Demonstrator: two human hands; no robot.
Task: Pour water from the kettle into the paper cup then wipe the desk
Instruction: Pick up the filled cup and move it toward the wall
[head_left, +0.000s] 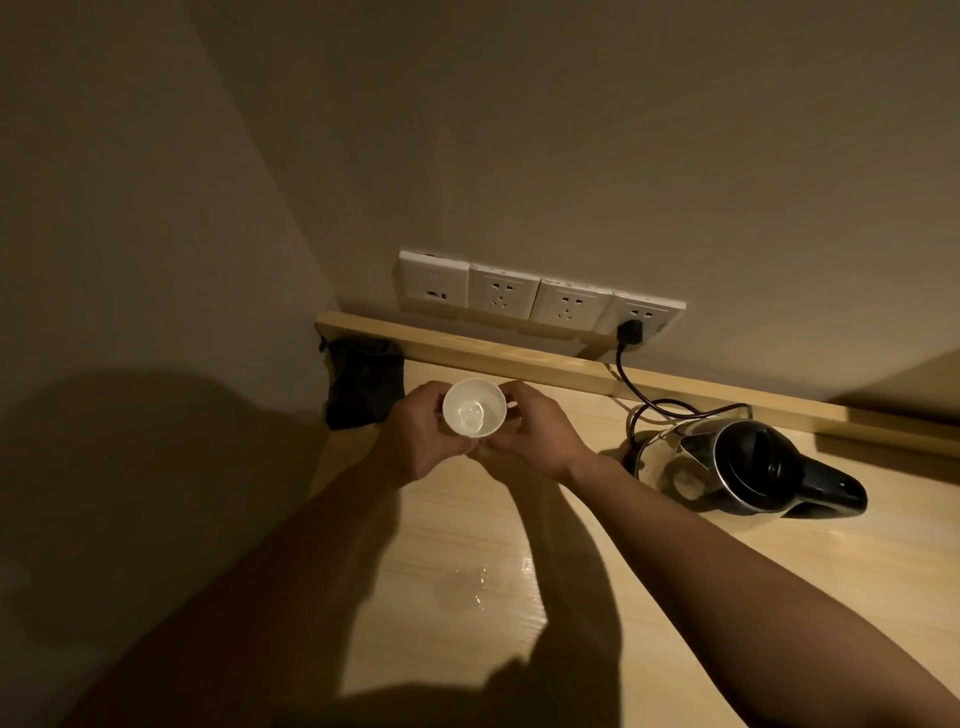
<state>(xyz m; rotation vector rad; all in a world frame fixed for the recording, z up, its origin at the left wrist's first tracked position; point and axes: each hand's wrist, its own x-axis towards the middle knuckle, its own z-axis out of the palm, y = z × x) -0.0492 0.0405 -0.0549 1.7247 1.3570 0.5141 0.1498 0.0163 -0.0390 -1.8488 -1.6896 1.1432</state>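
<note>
Both hands up over the pale wooden counter (597, 597). Left hand (415, 434) and right hand (535, 434) clasp the small white paper cup (474, 406) between them, fingers (511, 397) curled on its sides; a little water shows in the bottom. Right of the fingers, well apart: black-lidded steel electric kettle (737, 467), corded to white wall sockets (540, 296). Nearer than the fingers, a water puddle (480, 584) glistens. Left of them, dark cloth (363, 384).

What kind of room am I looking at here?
Probably a small hotel or dorm room corner: a light wooden desk against a plain wall, a row of wall sockets above it, and a plugged-in electric kettle beside the paper cup.
</note>
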